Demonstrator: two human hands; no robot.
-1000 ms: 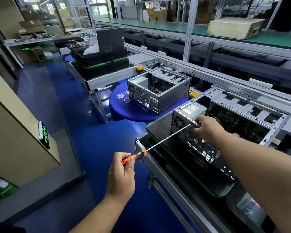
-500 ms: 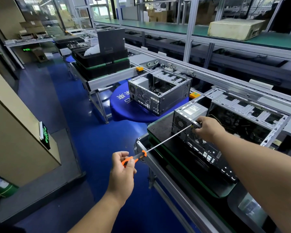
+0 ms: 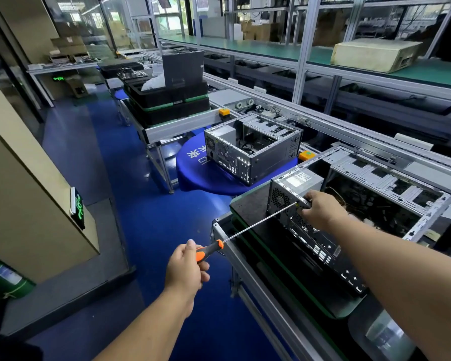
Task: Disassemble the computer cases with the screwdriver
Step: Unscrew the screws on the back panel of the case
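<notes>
- On the dark desk lay one boxy, perforated grey-metal computer case; a second case sat on a round blue stool.
- One screwdriver, thin steel shaft, reached the near case's rear.
- The left hand gripped its orange-black handle.
- The right hand pinched its tip.

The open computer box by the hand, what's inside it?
Inside the near computer case you can see a grey power supply, tangled wires and dark parts. The right hand and metal frame hide the rest.
</notes>
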